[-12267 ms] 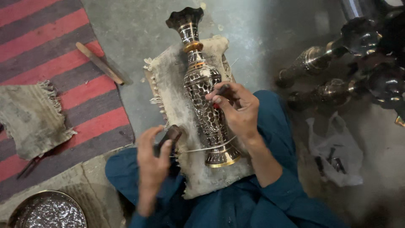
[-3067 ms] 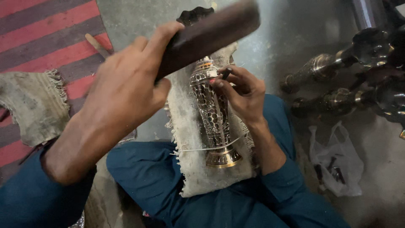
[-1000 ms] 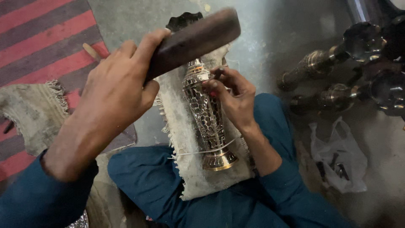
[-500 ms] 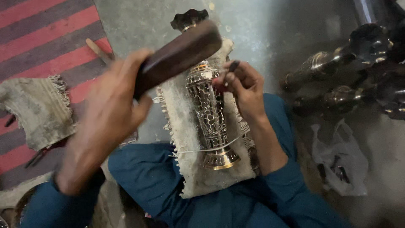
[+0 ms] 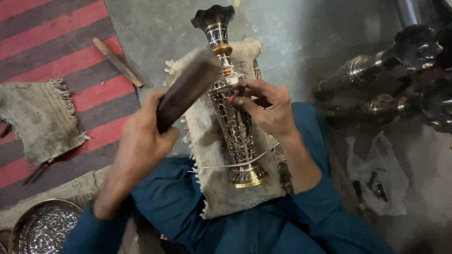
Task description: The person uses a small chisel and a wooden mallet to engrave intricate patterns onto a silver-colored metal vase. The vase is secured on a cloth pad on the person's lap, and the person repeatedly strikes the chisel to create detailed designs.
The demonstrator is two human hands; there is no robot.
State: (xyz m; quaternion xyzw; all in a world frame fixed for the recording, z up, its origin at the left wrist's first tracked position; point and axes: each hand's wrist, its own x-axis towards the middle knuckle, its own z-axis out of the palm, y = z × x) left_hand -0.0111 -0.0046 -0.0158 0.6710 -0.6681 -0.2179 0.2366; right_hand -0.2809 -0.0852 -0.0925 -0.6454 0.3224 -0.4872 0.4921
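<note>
A tall engraved metal vase [image 5: 234,117] lies on a pale cloth pad [image 5: 212,188] across my lap, its dark flared mouth pointing away from me. My left hand [image 5: 141,141] grips a dark wooden block [image 5: 188,89] and holds it just left of the vase's neck. My right hand [image 5: 266,108] rests on the vase's upper body and pinches a small thin tool [image 5: 240,89] against the metal. A thin cord runs across the vase near its foot.
A red and grey striped rug [image 5: 52,56] lies at the left with a wooden stick [image 5: 117,62] and a frayed cloth [image 5: 37,120]. An embossed metal dish [image 5: 44,228] sits bottom left. More vases [image 5: 376,89] and a plastic bag [image 5: 376,178] lie at the right.
My left hand has swung the wooden block down from high in front of the camera to beside the vase's neck. The right hand stays on the vase with its tool.
</note>
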